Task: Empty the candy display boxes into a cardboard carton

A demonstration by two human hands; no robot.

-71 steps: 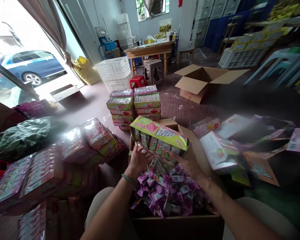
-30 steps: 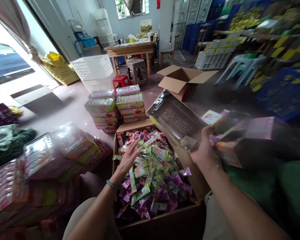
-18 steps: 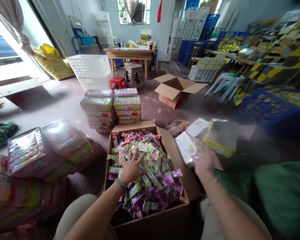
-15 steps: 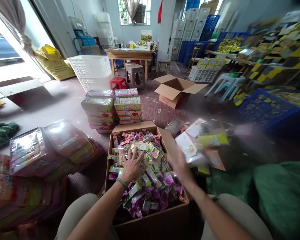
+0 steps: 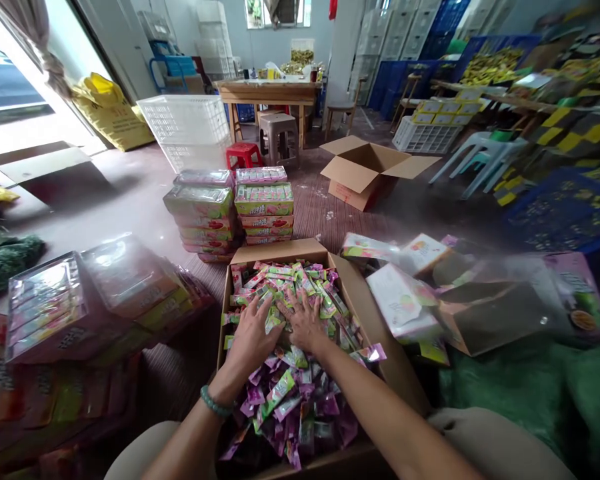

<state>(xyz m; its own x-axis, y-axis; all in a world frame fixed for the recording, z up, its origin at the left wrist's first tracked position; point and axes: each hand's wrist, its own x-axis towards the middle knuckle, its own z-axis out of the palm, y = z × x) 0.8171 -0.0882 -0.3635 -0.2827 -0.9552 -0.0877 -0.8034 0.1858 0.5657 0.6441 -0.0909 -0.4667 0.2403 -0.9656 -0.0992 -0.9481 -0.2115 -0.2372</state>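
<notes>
A brown cardboard box (image 5: 363, 303) stands between my knees, filled with small packets (image 5: 300, 393) in purple, green and pink wrappers. My left hand (image 5: 254, 330) rests on the packets near the box's middle, fingers spread, a beaded bracelet on the wrist. Beside it my right hand (image 5: 305, 323) lies on the same heap with its fingers apart. Neither hand grips a packet that I can make out. One purple packet (image 5: 373, 353) lies across the right side of the box, by my right forearm.
Discarded display boxes (image 5: 405, 303) and clear plastic covers lie on the right, by green sacking (image 5: 510, 393). Wrapped display boxes (image 5: 45, 313) are stacked on the left, more (image 5: 264, 200) ahead. An open carton (image 5: 350, 190), a red stool (image 5: 243, 155) and a white crate (image 5: 185, 127) stand farther off.
My right hand has come from beyond the box's right edge onto the packets beside my left. A blurred clear-and-green package at the right now lies among the discarded boxes. The view has shifted slightly.
</notes>
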